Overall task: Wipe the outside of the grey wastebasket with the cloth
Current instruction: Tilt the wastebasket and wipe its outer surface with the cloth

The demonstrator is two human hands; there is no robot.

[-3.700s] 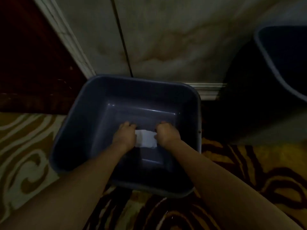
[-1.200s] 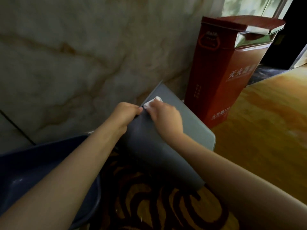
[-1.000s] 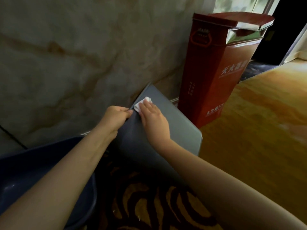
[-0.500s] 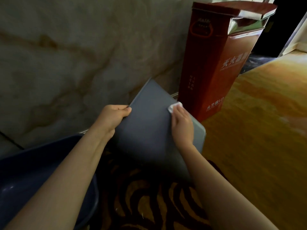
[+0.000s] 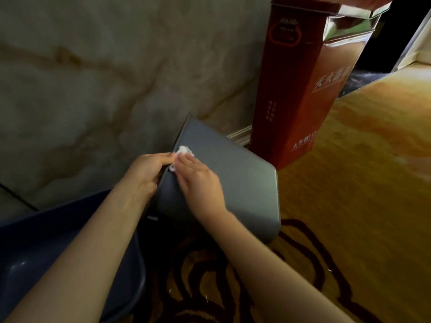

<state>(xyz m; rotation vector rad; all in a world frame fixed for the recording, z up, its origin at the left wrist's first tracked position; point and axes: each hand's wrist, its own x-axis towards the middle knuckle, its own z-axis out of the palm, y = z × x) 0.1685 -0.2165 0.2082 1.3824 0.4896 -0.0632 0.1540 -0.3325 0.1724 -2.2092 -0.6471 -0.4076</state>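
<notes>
Big pale marble wall (image 5: 98, 85) behind everything. Yellow carpet (image 5: 363, 187) with dark swirls underneath. Tall red box (image 5: 303, 94) standing by the wall on the right. Dark blue tub (image 5: 56, 248) at the bottom left, near the left arm.

In the middle, the grey wastebasket (image 5: 242, 183), tipped over and leaning, one flat outer side facing up. Long way running from near the body, up and away toward the wall. Lower end hidden behind the arms, so no telling how it rests.

Left hand (image 5: 144, 173) on the basket's left edge, fingers curled round that edge and gripping it. Right hand (image 5: 200, 180) flat on the grey side, fingers pressing down on a small white cloth (image 5: 183, 153), pinned against the basket close to the left edge. Both hands almost touching there.

Most of the bare grey side lying to the right of the cloth. Right hand nearer to it, so probably a wipe across that way next.
</notes>
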